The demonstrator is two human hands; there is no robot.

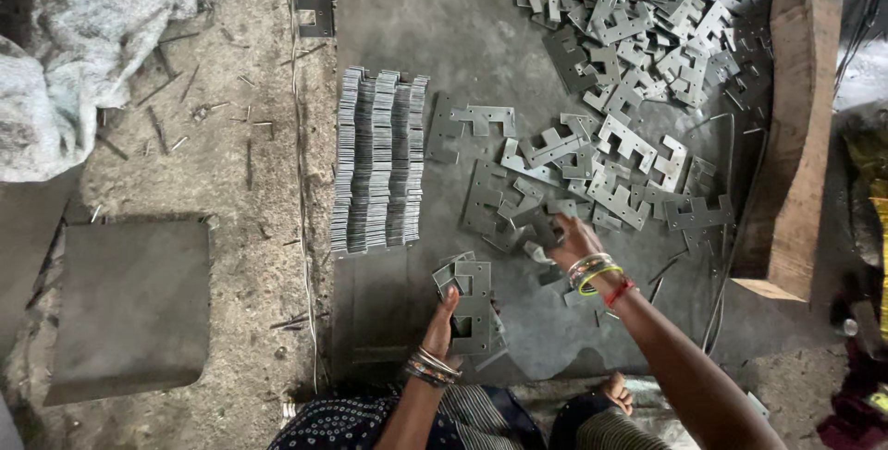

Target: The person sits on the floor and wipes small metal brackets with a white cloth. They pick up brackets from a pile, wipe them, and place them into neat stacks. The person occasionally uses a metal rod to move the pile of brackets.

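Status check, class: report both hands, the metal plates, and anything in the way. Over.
Left hand grips a small stack of plates. Right hand reaches into loose plates. Nothing blocking.

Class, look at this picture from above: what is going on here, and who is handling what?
A person sits on the floor at a dark metal sheet strewn with flat, notched metal plates. The left hand holds a small bundle of plates, while the right hand reaches into the loose plates nearby. A neat row of stacked plates stands on edge to the left, and a wooden block lies on the right.
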